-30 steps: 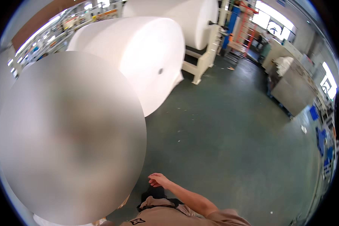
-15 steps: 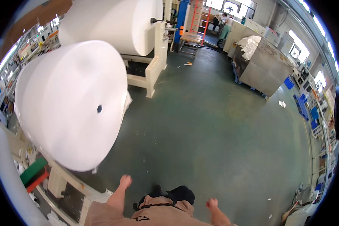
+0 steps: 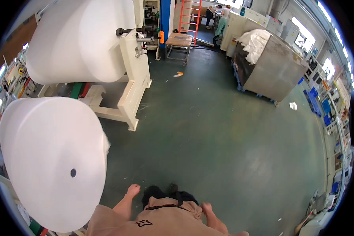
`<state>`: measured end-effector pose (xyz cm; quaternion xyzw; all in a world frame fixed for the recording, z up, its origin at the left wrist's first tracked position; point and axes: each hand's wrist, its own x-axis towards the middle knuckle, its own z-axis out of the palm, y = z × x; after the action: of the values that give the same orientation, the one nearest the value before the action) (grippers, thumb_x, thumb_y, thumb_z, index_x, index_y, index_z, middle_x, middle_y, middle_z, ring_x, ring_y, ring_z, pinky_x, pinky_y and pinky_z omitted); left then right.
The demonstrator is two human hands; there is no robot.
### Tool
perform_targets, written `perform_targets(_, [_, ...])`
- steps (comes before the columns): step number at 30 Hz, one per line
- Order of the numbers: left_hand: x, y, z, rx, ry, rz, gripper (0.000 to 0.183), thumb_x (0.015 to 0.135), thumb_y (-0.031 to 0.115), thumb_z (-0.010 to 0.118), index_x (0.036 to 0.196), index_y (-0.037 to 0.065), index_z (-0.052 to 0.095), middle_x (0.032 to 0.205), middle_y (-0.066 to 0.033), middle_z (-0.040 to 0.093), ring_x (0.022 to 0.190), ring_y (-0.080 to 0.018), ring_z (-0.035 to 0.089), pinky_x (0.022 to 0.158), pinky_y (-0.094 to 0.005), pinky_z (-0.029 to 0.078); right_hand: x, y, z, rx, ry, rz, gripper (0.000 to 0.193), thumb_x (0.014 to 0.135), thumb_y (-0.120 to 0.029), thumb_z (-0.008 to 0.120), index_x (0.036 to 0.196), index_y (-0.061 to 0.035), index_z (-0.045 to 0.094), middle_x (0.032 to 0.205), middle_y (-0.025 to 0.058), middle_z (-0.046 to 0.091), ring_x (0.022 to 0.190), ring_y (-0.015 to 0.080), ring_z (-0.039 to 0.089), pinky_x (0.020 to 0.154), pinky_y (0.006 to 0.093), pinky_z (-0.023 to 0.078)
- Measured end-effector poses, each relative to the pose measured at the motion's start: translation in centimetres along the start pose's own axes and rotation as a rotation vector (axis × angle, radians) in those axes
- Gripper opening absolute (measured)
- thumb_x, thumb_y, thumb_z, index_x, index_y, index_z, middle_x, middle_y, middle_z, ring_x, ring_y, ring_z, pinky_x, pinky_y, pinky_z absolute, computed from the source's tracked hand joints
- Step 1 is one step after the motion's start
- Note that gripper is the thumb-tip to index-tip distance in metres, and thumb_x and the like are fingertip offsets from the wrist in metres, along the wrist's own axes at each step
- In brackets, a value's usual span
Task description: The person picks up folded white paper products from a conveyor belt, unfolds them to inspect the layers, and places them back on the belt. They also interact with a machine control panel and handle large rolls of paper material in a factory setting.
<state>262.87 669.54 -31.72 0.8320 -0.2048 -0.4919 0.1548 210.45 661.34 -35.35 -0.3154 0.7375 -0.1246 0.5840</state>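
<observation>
My left hand (image 3: 134, 190) hangs at my left side with its fingers curled into a loose fist, and nothing shows in it. On my right, close to my hip, my right hand (image 3: 205, 207) is curled too, with no object visible in it. The thing nearest my left hand is a huge white roll (image 3: 47, 157) with a dark hole in its flat end; a gap of floor lies between them. Beyond it, a second large white roll (image 3: 74, 43) is mounted on a cream metal frame (image 3: 131, 94).
Ahead stand a wooden-topped step stool (image 3: 179, 39) and a red ladder (image 3: 189, 23). A metal bin (image 3: 275, 67) holding white sheeting (image 3: 255, 45) rests on a blue pallet. Scraps litter the green floor (image 3: 208, 145). Two people are at the far end.
I have moved forward: the near roll has shifted down and left, and the stand and stool appear closer. My right hand has swung in toward my body.
</observation>
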Motion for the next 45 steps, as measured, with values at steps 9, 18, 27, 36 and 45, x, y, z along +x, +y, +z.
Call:
perform_targets(9, [18.0, 25.8, -3.9, 0.161, 0.057, 0.07, 0.042, 0.092, 0.034, 0.049, 0.113, 0.004, 0.069, 0.118, -0.023, 0.066, 0.114, -0.0416, 0.061, 0.099, -0.0464, 0.048, 22.3, -57.8, 5.9, 0.172, -0.163, -0.601, 0.023, 0.096, -0.014, 0.055, 0.114, -0.0022, 0.064, 0.074, 0.0052, 0.064, 0.062, 0.0133, 0.059, 0.052, 0.0283, 0.046])
perform_targets(18, [43.7, 92.2, -29.0, 0.516, 0.594, 1.043, 0.054, 0.102, 0.039, 0.046, 0.135, -0.003, 0.052, 0.139, -0.0239, 0.052, 0.131, -0.04, 0.047, 0.111, -0.0489, 0.037, 37.7, -57.2, -1.3, 0.037, -0.018, 0.062, 0.025, 0.091, -0.022, 0.063, 0.082, 0.0012, 0.06, 0.062, 0.0107, 0.064, 0.049, 0.0212, 0.06, 0.043, 0.0367, 0.047])
perform_targets(27, [63.3, 116.6, -42.3, 0.862, 1.012, 1.049, 0.072, 0.088, 0.051, 0.059, 0.141, 0.002, 0.05, 0.151, -0.0202, 0.038, 0.144, -0.0319, 0.031, 0.12, -0.0494, 0.02, 57.5, -80.8, -1.1, -0.37, -0.267, 0.203, 0.021, 0.094, -0.02, 0.054, 0.081, -0.0097, 0.067, 0.068, 0.0049, 0.068, 0.063, 0.0164, 0.064, 0.059, 0.0334, 0.051])
perform_targets(36, [61.8, 118.4, -26.4, 0.365, 0.647, 0.56, 0.045, 0.091, 0.028, 0.064, 0.128, 0.003, 0.059, 0.124, -0.0177, 0.063, 0.118, -0.0365, 0.058, 0.106, -0.0526, 0.039, 94.4, -131.5, -6.7, -0.529, -0.126, -0.4, 0.019, 0.091, -0.016, 0.054, 0.083, -0.0032, 0.065, 0.057, 0.0054, 0.059, 0.047, 0.0148, 0.056, 0.041, 0.0306, 0.043])
perform_targets(45, [93.1, 153.8, -17.4, 0.331, -0.197, 0.479, 0.029, 0.095, 0.031, 0.056, 0.1, 0.005, 0.068, 0.101, -0.0202, 0.069, 0.096, -0.0422, 0.064, 0.079, -0.0477, 0.051, 106.2, -167.0, -13.1, 0.056, -0.02, -0.364, 0.028, 0.098, -0.031, 0.059, 0.114, -0.0086, 0.062, 0.075, 0.0038, 0.064, 0.06, 0.0126, 0.061, 0.051, 0.0268, 0.048])
